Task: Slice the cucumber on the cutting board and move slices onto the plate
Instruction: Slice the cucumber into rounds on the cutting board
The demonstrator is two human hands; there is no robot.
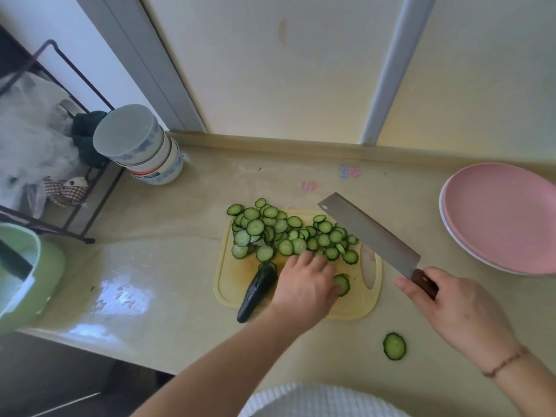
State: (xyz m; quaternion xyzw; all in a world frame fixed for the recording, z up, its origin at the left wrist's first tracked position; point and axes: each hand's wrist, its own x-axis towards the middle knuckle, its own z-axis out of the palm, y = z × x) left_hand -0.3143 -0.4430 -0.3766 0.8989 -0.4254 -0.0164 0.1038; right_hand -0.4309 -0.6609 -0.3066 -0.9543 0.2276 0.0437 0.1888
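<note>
A pale yellow cutting board (228, 284) lies on the counter with a heap of cucumber slices (282, 233) on its far half. The uncut dark cucumber end (255, 291) lies at the board's near left edge. My left hand (304, 284) is over the board, fingers curled on a small stack of slices (343, 285). My right hand (451, 308) grips the wooden handle of a cleaver (367, 233), its blade lifted above the board's right side. The pink plate (505, 218) sits at the far right.
One stray slice (394, 346) lies on the counter near the front edge. Stacked bowls (141, 145) stand at the back left beside a black wire rack (60, 206). A green container (27, 275) sits at the left edge.
</note>
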